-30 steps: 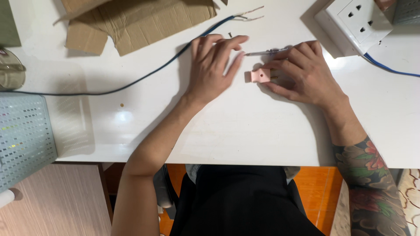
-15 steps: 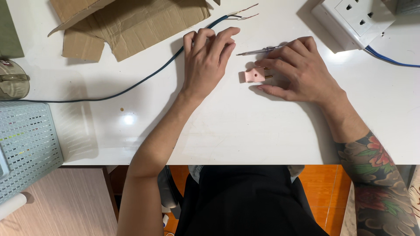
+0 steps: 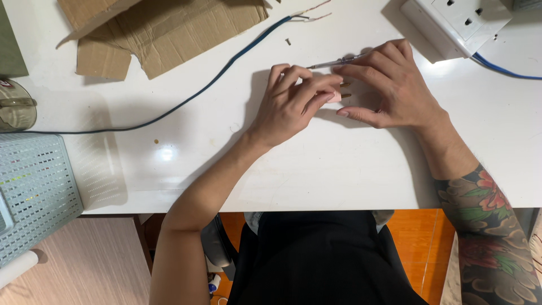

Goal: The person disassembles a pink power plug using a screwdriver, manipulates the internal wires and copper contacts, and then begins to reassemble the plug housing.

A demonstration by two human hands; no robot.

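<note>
We saw left hand (image 3: 291, 101) pinching small pink plastic plug piece (image 3: 336, 96) on white table (image 3: 339, 169); right hand (image 3: 384, 85) gripped thin metal screwdriver (image 3: 333, 62) just beside it; blue cable (image 3: 186, 99) lay nearby.

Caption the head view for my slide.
Left hand pinches a pink plug while right hand holds a screwdriver.

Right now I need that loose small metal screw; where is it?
The small metal screw lies on the white table, beside the blue cable, below the torn brown cardboard.

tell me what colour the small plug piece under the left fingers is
Pale pink plug piece, seen in the head view.
</note>
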